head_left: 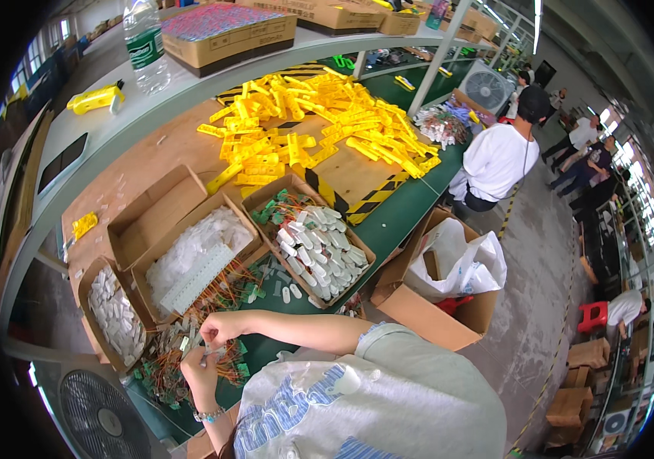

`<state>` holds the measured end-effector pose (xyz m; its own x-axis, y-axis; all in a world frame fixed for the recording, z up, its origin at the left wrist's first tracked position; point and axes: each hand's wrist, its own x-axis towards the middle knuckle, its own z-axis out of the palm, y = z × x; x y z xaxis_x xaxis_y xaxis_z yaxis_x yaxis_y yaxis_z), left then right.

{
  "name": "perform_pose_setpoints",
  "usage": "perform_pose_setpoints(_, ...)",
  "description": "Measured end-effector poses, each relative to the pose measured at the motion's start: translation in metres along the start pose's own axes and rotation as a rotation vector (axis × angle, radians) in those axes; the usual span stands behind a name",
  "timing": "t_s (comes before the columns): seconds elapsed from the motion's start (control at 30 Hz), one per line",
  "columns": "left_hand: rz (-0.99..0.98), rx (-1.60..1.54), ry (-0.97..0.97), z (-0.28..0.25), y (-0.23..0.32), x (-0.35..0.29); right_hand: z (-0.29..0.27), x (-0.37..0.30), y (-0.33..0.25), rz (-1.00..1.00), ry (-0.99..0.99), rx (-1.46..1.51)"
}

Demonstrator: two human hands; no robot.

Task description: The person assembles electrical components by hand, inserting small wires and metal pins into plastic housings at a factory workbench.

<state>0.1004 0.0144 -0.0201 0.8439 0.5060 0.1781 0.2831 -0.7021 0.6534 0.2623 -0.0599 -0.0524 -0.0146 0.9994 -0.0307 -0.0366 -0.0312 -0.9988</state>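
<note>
My left hand [199, 369], with a bracelet at the wrist, has its fingers closed in a pinch. Close beside it, my right hand [222, 327] pinches too, fingertips pointing at the left hand's. A small pale piece [208, 351] shows between the hands; its kind is too small to make out. Beneath them lies a tangled heap of small green circuit boards with orange wires [160, 367]. A white ridged strip [198, 280] rests across a carton of clear plastic pieces [203, 239], just beyond my hands.
Small white parts fill one carton [115, 314]; white oval pieces and wired boards fill another [321, 252]. Yellow plastic casings [319, 122] are heaped farther back. An open carton with a white bag [438, 294] stands right. A fan [105, 413] is lower left. A person [499, 157] sits beyond.
</note>
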Motion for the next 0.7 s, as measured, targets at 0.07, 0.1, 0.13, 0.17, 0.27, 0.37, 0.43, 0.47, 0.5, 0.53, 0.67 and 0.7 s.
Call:
perform_pose_setpoints(0.07, 0.014, 0.018, 0.061, 0.006, -0.002, -0.001, 0.008, 0.001, 0.004, -0.056, 0.123, -0.121)
perform_pose_setpoints(0.1, 0.010, 0.025, 0.064, 0.012, -0.003, -0.003, 0.016, 0.000, 0.010, -0.117, 0.245, -0.267)
perform_pose_setpoints(0.13, -0.103, 0.066, 0.129, 0.017, -0.005, -0.009, 0.033, 0.000, 0.008, -0.293, 0.492, -0.570)
perform_pose_setpoints(0.17, -0.215, 0.105, 0.191, 0.019, -0.004, -0.015, 0.048, -0.005, 0.006, -0.347, 0.589, -0.706)
perform_pose_setpoints(0.27, -0.178, 0.181, 0.163, 0.016, -0.004, -0.023, 0.061, -0.008, 0.024, -0.238, 0.566, -0.503)
perform_pose_setpoints(0.37, -0.098, 0.071, 0.060, 0.010, -0.004, -0.028, 0.032, -0.010, 0.047, 0.053, 0.209, 0.093)
perform_pose_setpoints(0.43, -0.048, 0.080, 0.027, 0.007, 0.001, -0.023, 0.016, -0.016, 0.066, 0.076, 0.208, 0.218)
perform_pose_setpoints(0.47, -0.035, 0.093, 0.022, 0.005, 0.003, -0.022, 0.010, -0.020, 0.071, 0.085, 0.241, 0.232)
perform_pose_setpoints(0.5, -0.047, 0.100, 0.041, 0.007, -0.005, -0.024, 0.007, -0.028, 0.056, 0.134, 0.243, 0.301)
perform_pose_setpoints(0.53, -0.091, 0.096, 0.026, 0.007, -0.006, -0.026, 0.002, -0.035, 0.052, 0.094, 0.228, 0.370)
perform_pose_setpoints(0.67, -0.281, -0.002, 0.033, 0.010, -0.039, -0.053, -0.018, -0.059, 0.033, -0.001, 0.155, 0.583)
perform_pose_setpoints(0.7, -0.295, -0.043, 0.041, 0.014, -0.044, -0.053, -0.007, -0.055, 0.037, 0.021, 0.125, 0.603)
